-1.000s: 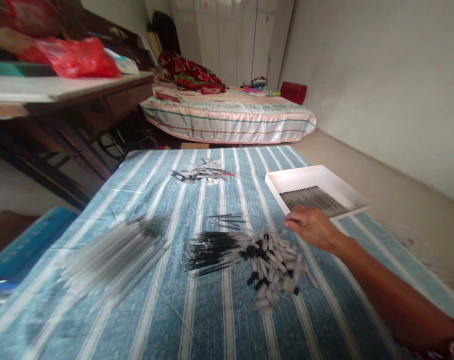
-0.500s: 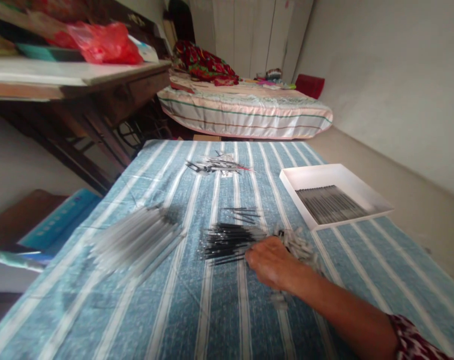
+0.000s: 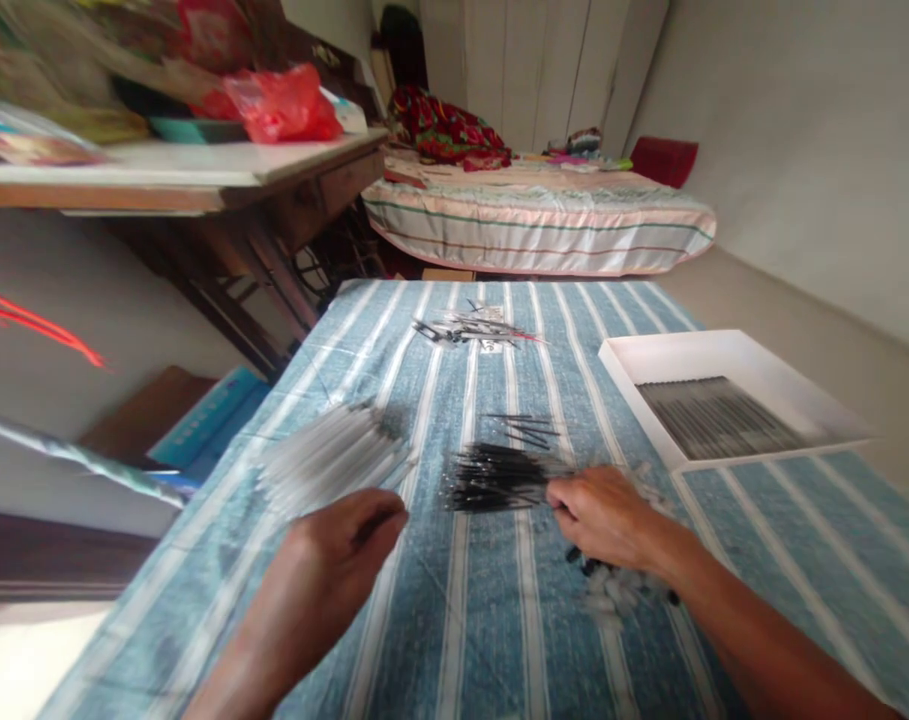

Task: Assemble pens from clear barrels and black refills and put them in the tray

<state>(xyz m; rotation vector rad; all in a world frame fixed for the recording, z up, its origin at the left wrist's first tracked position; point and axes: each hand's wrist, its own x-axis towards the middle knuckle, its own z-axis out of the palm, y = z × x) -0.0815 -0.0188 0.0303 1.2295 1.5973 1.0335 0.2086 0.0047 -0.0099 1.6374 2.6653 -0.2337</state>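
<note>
My right hand is closed at the right end of a pile of thin black sticks that look like pen refills. Its fingertips touch or hover over their tail ends, and anything pinched there is hidden. My left hand has its fingers curled together just in front of a stack of translucent white tubes resembling pen barrels. What it holds, if anything, does not show. Small whitish pieces with a few black ones lie beside and under my right hand, partly covered by it.
A white open box at the right holds a row of grey sticks. Several loose black sticks and a mixed heap of thin parts lie farther back on the striped cloth. A side table stands at the left, a bed behind.
My left hand has come into view from the lower left, by the translucent tubes. My right hand stays at the black sticks' right end. The whole view has shifted, so things appear farther right.
</note>
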